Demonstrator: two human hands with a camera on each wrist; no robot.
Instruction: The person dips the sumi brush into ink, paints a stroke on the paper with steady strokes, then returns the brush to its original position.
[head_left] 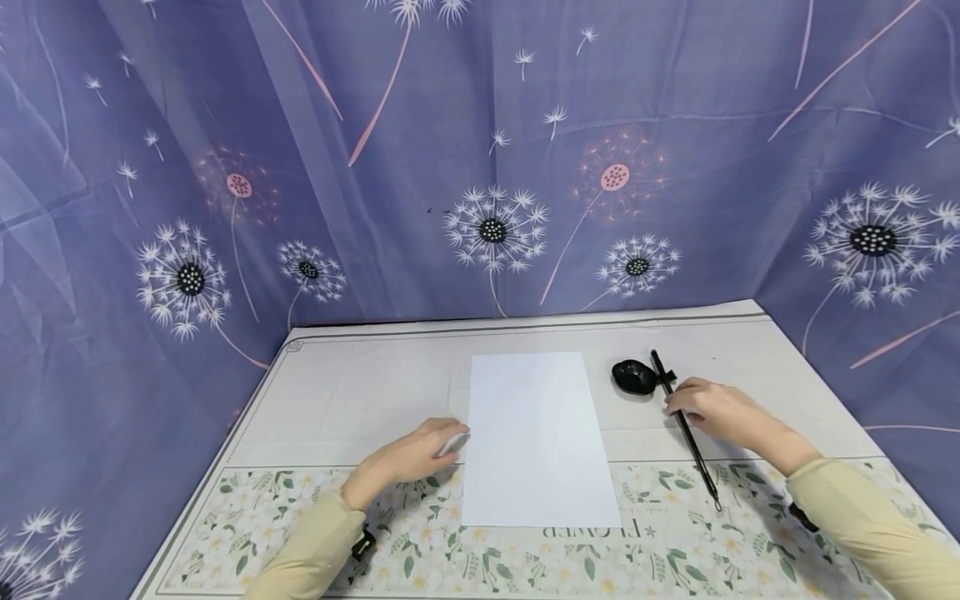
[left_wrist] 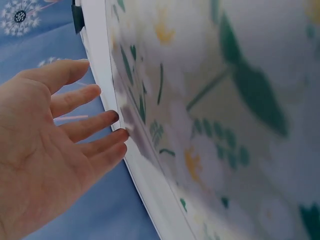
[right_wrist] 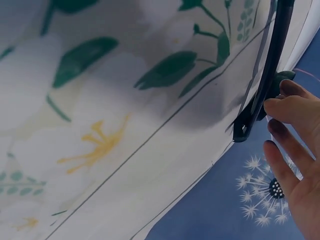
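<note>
Over pale tablecloth (head_left: 360,383), the black brush (head_left: 687,434) slants, looped end near right.

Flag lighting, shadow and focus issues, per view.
Head: bright and mostly sharp, soft shadows beneath both forearms, paper nearly uniform white. Left wrist: dimmer, left hand fairly crisp, floral print soft, blurriest toward the right edge. Right wrist: also dim, broad soft-edged shadow on the cloth beside the brush, print hazy toward the left.
</note>
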